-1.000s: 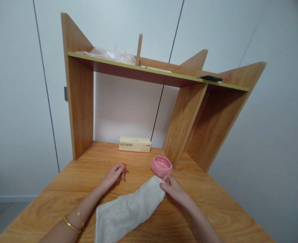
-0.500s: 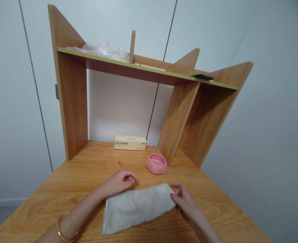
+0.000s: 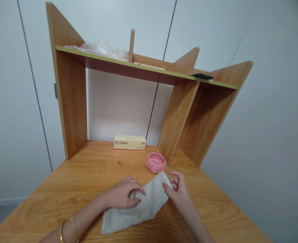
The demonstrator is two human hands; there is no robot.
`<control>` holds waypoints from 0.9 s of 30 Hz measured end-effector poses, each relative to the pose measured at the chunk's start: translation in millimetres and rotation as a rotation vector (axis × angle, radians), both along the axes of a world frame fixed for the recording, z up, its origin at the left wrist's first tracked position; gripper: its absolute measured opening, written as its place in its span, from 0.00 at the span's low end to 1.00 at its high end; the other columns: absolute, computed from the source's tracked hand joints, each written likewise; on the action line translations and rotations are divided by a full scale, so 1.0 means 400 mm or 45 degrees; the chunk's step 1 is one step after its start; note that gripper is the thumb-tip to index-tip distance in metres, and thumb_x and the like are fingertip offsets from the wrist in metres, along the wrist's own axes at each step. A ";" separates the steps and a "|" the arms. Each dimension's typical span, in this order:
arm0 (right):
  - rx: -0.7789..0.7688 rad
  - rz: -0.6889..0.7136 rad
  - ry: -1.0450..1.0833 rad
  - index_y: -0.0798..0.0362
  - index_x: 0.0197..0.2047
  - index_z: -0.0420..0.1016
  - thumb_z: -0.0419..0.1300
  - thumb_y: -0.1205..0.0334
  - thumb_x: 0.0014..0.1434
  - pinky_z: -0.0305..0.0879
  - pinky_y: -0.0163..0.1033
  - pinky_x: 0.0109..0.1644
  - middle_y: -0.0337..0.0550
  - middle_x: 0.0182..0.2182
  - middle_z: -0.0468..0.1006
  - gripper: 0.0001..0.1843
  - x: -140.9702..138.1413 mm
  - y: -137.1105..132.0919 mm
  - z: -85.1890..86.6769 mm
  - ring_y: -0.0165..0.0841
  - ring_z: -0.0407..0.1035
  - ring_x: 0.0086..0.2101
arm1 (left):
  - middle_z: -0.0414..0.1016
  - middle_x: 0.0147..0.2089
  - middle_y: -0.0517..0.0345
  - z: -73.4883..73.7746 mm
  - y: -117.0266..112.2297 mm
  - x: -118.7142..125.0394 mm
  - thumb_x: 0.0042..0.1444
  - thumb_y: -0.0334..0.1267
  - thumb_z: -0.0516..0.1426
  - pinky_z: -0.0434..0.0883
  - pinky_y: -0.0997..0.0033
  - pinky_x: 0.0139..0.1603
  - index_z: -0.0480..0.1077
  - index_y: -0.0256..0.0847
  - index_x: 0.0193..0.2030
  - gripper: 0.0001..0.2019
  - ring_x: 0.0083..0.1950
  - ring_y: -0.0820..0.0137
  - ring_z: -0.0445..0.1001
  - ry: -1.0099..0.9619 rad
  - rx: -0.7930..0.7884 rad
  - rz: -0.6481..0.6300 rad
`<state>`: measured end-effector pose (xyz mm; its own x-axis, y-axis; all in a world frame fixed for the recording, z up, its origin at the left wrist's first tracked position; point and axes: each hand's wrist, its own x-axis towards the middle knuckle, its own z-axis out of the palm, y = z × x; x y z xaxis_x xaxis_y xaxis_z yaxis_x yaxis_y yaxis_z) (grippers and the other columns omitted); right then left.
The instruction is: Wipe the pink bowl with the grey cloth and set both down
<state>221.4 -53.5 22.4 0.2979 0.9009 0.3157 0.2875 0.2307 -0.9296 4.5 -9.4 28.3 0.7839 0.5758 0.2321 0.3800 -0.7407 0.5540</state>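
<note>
A folded pale grey cloth (image 3: 128, 214) lies on the wooden desk, its right end raised and bent. My right hand (image 3: 176, 185) pinches that right end between thumb and fingers. On the cloth's upper left part rests my left hand (image 3: 126, 193), palm down, with its thumb and index finger curved and apart. Gold bracelets circle the left wrist. Just beyond the raised corner stands a pink faceted ashtray (image 3: 156, 163), with notches in its rim.
A cream cardboard box (image 3: 130, 142) stands at the back of the desk (image 3: 70, 182). Wooden side panels (image 3: 71, 104) carry a shelf overhead, which holds a clear plastic bag (image 3: 103, 50) and a dark flat item (image 3: 202, 76). A white wall is behind.
My right hand has lifted the cloth's right end and moved it up and slightly left, bending it. My left hand has shifted from the cloth's far edge onto its top.
</note>
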 end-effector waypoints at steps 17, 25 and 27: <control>-0.066 0.340 -0.647 0.50 0.43 0.60 0.49 0.78 0.41 0.60 0.41 0.43 0.45 0.39 0.70 0.24 -0.413 -0.086 -0.021 0.38 0.66 0.41 | 0.73 0.29 0.54 -0.077 0.165 -0.105 0.42 0.35 0.51 0.62 0.72 0.36 0.69 0.37 0.25 0.08 0.33 0.68 0.68 -0.689 -0.484 0.652; -0.018 0.373 -0.665 0.49 0.44 0.63 0.51 0.70 0.51 0.59 0.39 0.43 0.44 0.38 0.72 0.16 -0.376 -0.088 -0.023 0.37 0.66 0.40 | 0.74 0.28 0.54 -0.081 0.167 -0.104 0.41 0.35 0.51 0.62 0.71 0.38 0.70 0.37 0.24 0.07 0.35 0.67 0.69 -0.692 -0.493 0.643; 0.039 0.311 -0.719 0.49 0.40 0.67 0.46 0.72 0.54 0.58 0.38 0.43 0.43 0.36 0.72 0.14 -0.336 -0.074 -0.007 0.35 0.65 0.39 | 0.74 0.28 0.55 -0.084 0.170 -0.104 0.41 0.35 0.51 0.62 0.71 0.38 0.70 0.38 0.24 0.07 0.35 0.67 0.69 -0.690 -0.494 0.649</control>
